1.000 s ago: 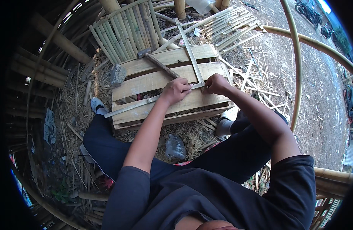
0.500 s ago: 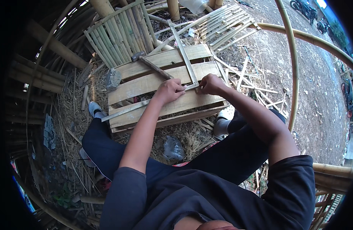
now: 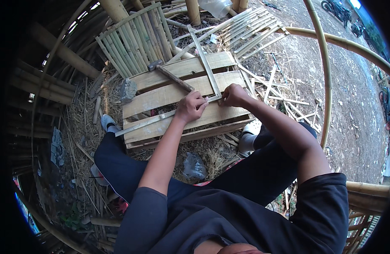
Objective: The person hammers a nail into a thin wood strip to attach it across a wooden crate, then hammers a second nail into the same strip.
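Two pale bamboo strips meet in a corner on a low slatted wooden crate (image 3: 161,99). One strip (image 3: 203,58) runs away from me past the crate's far edge; the other strip (image 3: 146,122) slants down to the near left. My left hand (image 3: 191,107) is closed on the slanting strip, thumb and fingertips close to the corner. Just right of the corner, the fingers of my right hand (image 3: 236,95) are pinched together against the crate top; whatever they hold is hidden. A hammer (image 3: 174,78) with a wooden handle lies on the slats, its handle end by my left hand.
A grey stone block (image 3: 128,90) sits at the crate's left end. Beyond the crate lean a bamboo slat panel (image 3: 137,40) and another slatted frame (image 3: 252,29). Loose bamboo offcuts (image 3: 271,82) litter the ground at right. A clear plastic bag (image 3: 194,166) lies between my legs.
The whole view has shifted slightly. My left fingers have drawn a little closer together on the strip. The right hand stays by the corner, and the hammer and strips lie as before.
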A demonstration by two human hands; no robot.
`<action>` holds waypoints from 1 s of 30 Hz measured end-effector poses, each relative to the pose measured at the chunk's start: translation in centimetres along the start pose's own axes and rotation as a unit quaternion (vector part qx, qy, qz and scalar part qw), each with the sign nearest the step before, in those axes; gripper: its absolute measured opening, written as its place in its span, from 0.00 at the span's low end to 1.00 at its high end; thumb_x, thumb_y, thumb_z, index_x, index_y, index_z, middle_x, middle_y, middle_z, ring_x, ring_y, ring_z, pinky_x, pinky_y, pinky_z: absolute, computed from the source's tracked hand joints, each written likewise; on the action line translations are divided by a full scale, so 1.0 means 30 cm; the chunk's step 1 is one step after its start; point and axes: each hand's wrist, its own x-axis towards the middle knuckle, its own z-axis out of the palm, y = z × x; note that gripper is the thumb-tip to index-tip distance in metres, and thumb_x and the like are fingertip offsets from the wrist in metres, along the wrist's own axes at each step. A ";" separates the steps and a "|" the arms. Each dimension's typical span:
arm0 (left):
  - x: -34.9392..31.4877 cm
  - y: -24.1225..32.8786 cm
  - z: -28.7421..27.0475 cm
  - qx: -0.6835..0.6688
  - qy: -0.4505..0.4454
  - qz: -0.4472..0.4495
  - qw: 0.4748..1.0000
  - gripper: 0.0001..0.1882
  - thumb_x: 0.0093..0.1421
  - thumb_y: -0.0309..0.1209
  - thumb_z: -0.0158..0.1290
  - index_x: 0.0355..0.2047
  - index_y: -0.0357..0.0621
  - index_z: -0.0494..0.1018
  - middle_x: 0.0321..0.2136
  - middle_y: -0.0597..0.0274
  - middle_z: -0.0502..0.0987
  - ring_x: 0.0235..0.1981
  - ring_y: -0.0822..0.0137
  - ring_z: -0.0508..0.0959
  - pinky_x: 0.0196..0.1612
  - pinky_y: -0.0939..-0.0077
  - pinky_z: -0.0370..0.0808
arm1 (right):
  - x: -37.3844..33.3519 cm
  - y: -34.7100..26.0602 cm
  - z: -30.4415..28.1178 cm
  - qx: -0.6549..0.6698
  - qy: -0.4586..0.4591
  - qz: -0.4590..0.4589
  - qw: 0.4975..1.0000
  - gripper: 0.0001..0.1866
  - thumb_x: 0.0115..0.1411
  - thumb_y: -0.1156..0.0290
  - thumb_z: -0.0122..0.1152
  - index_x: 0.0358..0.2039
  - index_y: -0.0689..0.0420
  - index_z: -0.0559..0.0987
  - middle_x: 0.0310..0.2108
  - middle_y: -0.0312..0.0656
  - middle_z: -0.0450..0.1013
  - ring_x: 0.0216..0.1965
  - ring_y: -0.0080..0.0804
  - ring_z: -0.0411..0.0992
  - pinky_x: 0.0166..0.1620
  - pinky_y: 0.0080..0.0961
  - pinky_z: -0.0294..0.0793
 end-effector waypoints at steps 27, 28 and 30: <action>0.003 -0.063 0.004 -0.061 -0.016 0.020 0.998 0.06 0.55 0.25 0.66 0.34 0.42 0.84 0.31 0.59 0.78 0.33 0.58 0.80 0.36 0.65 0.78 | 0.043 -0.043 -0.073 -0.016 -0.191 0.090 0.977 0.21 0.50 0.52 0.74 0.33 0.58 0.87 0.29 0.44 0.84 0.30 0.37 0.83 0.38 0.32 0.83; 0.010 -0.058 0.010 -0.063 -0.016 0.022 0.998 0.06 0.55 0.25 0.66 0.34 0.42 0.84 0.31 0.59 0.78 0.33 0.58 0.80 0.36 0.65 0.78 | 0.068 -0.047 -0.091 -0.104 -0.233 0.110 0.961 0.17 0.57 0.55 0.68 0.35 0.57 0.87 0.31 0.42 0.85 0.31 0.37 0.83 0.38 0.33 0.83; 0.020 -0.051 0.016 -0.051 -0.009 0.032 0.998 0.05 0.55 0.25 0.66 0.33 0.42 0.84 0.31 0.59 0.79 0.33 0.58 0.80 0.37 0.65 0.79 | 0.100 -0.040 -0.131 -0.166 -0.236 0.108 0.951 0.15 0.55 0.66 0.69 0.40 0.62 0.85 0.29 0.44 0.84 0.28 0.35 0.83 0.34 0.34 0.82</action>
